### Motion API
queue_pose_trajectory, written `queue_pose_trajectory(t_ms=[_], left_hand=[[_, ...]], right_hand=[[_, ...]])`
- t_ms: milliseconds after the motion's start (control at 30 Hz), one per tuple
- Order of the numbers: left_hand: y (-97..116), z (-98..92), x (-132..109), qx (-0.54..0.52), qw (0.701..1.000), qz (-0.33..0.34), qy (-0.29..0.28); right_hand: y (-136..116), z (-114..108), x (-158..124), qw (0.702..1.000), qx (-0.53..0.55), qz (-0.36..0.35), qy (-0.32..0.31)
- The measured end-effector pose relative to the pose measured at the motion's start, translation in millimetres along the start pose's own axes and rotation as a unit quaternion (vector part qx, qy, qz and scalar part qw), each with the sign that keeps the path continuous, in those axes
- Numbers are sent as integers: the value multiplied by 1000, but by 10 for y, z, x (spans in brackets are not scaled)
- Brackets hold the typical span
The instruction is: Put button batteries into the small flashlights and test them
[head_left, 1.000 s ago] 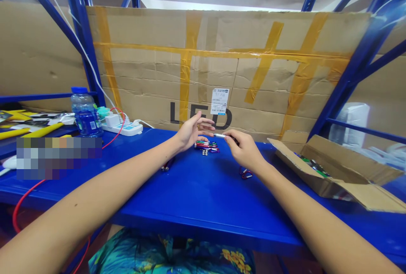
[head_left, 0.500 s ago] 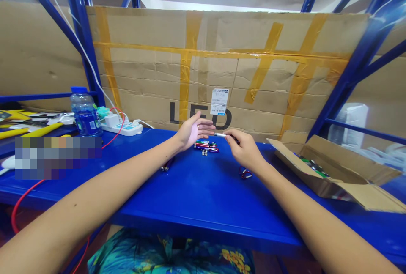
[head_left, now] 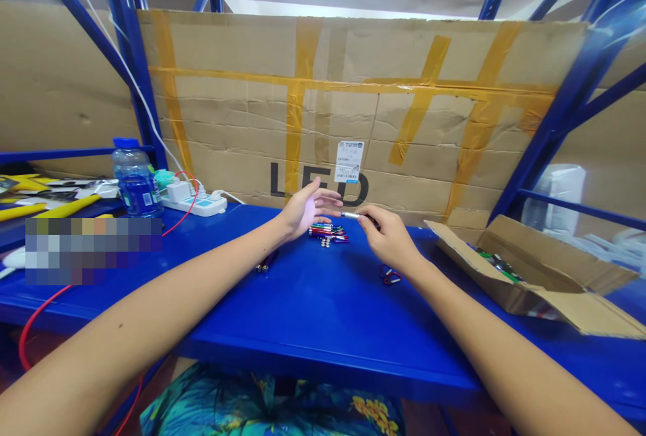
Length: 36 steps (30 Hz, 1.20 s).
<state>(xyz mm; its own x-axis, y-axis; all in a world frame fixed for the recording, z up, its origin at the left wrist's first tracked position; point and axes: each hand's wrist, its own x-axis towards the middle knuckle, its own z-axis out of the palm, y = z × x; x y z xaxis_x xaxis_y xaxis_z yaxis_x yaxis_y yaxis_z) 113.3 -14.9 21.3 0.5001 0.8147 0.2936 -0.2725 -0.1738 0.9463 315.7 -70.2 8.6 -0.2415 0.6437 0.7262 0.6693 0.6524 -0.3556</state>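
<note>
My right hand [head_left: 386, 233] pinches a small silver and black metal tube [head_left: 350, 214], which points left toward my other hand. My left hand [head_left: 309, 210] is raised with its palm turned right and its fingers spread, nothing held; its fingertips are near the tube's tip. Below and between the hands, several coloured metal tubes [head_left: 323, 229] lie in a row on the blue table [head_left: 303, 308], with several small round silver pieces [head_left: 326, 243] in front. A red carabiner clip [head_left: 389, 276] lies under my right wrist. Dark tubes [head_left: 263, 266] show partly behind my left forearm.
An open cardboard box [head_left: 529, 298] with metal parts inside stands at the right. A blue-capped bottle [head_left: 136, 184] and a white power strip [head_left: 202, 204] are at the back left, with a red cable. A cardboard wall [head_left: 242, 126] closes off the back.
</note>
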Motion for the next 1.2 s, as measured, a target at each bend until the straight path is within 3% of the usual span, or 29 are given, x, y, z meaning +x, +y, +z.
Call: queue_pose_trajectory(t_ms=[233, 700, 1200], left_hand=[[-12, -5, 8, -4, 1000, -3, 6], [-7, 8, 9, -2, 1000, -9, 5], [-19, 7, 17, -5, 1000, -3, 8]], right_hand=[[10, 29, -7, 1000, 2, 10, -17], [34, 14, 2, 1000, -9, -26, 4], [26, -26, 9, 999, -29, -10, 11]])
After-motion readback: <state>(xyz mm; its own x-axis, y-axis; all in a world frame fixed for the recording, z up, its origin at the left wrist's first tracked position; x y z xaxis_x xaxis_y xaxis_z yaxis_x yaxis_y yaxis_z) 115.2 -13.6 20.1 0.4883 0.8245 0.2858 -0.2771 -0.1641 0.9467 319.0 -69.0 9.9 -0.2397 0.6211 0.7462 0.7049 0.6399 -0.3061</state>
